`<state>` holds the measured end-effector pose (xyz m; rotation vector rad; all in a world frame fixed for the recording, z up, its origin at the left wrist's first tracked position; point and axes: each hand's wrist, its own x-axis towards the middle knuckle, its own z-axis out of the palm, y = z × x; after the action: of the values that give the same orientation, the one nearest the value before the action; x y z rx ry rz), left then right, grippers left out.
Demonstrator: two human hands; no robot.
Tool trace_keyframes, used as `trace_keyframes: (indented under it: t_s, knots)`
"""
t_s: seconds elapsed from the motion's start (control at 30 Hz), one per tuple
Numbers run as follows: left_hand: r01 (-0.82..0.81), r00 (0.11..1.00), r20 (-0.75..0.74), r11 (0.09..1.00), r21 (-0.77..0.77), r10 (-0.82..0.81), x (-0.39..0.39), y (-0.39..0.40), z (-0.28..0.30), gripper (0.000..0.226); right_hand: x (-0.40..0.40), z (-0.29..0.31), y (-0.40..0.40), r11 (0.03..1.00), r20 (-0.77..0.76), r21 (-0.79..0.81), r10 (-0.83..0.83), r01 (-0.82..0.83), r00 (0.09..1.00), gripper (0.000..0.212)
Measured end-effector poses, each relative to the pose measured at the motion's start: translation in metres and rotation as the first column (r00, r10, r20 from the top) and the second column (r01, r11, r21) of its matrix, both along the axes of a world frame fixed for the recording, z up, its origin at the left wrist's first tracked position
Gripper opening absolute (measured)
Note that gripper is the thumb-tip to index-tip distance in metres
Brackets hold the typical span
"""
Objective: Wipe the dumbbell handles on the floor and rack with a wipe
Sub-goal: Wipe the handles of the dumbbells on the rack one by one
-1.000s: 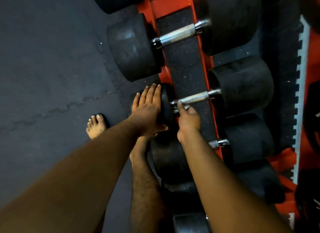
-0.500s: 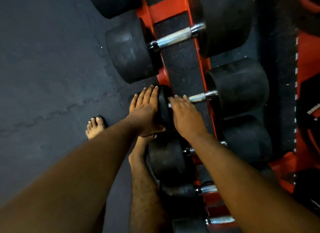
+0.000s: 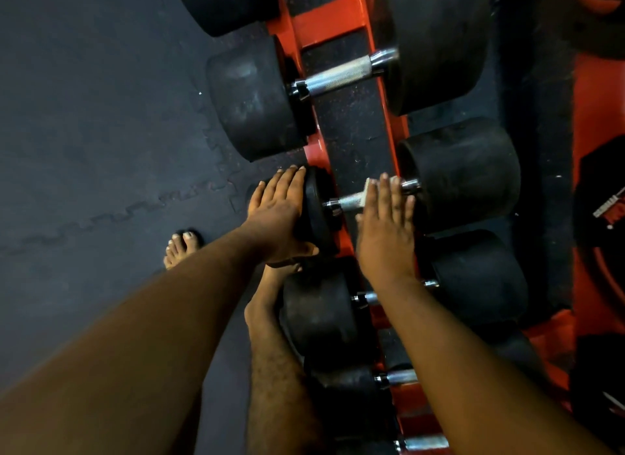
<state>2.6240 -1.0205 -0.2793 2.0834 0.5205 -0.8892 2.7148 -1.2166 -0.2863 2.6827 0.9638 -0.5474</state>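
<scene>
Your right hand has travelled along the dumbbell handle from its inner end toward the outer head, and now lies flat over the far half of the bar with fingers straight and together. A pale edge of the wipe shows under the fingers, pressed against the knurled steel; the rest of the wipe is hidden beneath the palm. Your left hand stays where it was, fingers extended and resting against the outer face of the near head, steadying the dumbbell on the red rack. Judge this as mid-stroke on one handle: the exposed inner section has likely been passed over, and the covered section is under treatment. The neighbouring handle above and the handles below sit uncovered on the same rack, and whether they are already cleaned cannot be told. No dumbbell on the floor is in view. Keep pressure even, since a flat hand covers only the top of the bar.
</scene>
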Motion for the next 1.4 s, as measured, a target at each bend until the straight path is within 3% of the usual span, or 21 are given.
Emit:
trace_keyframes:
  t_s: [0.13,0.3,0.43,0.5,0.67,0.87,1.0,1.13,1.23,1.33,1.4]
  knots:
    - [0.001,1.0,0.009,1.0,0.006,-0.001,-0.001,0.0,-0.001,0.143,-0.005,-0.005,0.004,0.964,-0.09,-0.003,0.265,-0.266,0.96,0.069]
    - [0.001,1.0,0.018,1.0,-0.004,0.0,-0.002,0.001,-0.002,0.143,0.011,-0.006,-0.001,0.998,0.024,-0.029,0.063,-0.063,0.998,0.063]
    - [-0.02,1.0,0.022,1.0,-0.011,0.02,-0.002,0.001,-0.001,0.142,-0.01,-0.015,0.009,0.927,-0.068,0.031,0.376,-0.374,0.924,0.065]
    - [-0.029,0.999,0.023,1.0,-0.013,0.029,-0.002,0.0,-0.001,0.142,0.003,-0.012,0.006,0.895,-0.045,-0.003,0.445,-0.445,0.895,0.068]
    - [-0.04,0.999,0.032,0.999,-0.023,0.04,-0.003,0.001,0.0,0.14,0.012,-0.004,-0.011,0.981,0.037,-0.023,0.195,-0.195,0.98,0.071]
    - [-0.02,0.999,0.045,1.0,0.023,0.019,-0.005,-0.002,0.003,0.141,0.003,0.0,0.003,0.87,-0.119,0.021,0.492,-0.493,0.863,0.067]
    - [-0.006,0.999,0.042,0.999,0.033,0.004,-0.004,-0.003,0.001,0.142,0.016,0.006,-0.025,0.819,-0.059,-0.038,0.57,-0.572,0.82,0.072]
    - [-0.029,0.998,0.056,0.997,0.076,0.024,-0.003,-0.008,0.0,0.143,0.002,-0.007,-0.02,0.827,0.025,-0.024,0.562,-0.561,0.827,0.053]
    - [-0.028,0.998,0.066,0.996,0.09,0.022,-0.004,-0.007,-0.002,0.143,-0.002,-0.014,-0.019,0.852,0.076,0.044,0.518,-0.522,0.852,0.062]
    - [-0.022,0.997,0.078,0.994,0.105,0.014,-0.005,-0.007,-0.004,0.144,0.001,-0.017,-0.021,0.838,0.106,-0.065,0.545,-0.541,0.832,0.072]
    - [-0.019,0.995,0.095,0.994,0.109,0.009,-0.005,-0.007,-0.005,0.143,0.009,-0.018,-0.021,0.905,0.161,-0.102,0.424,-0.412,0.891,0.075]
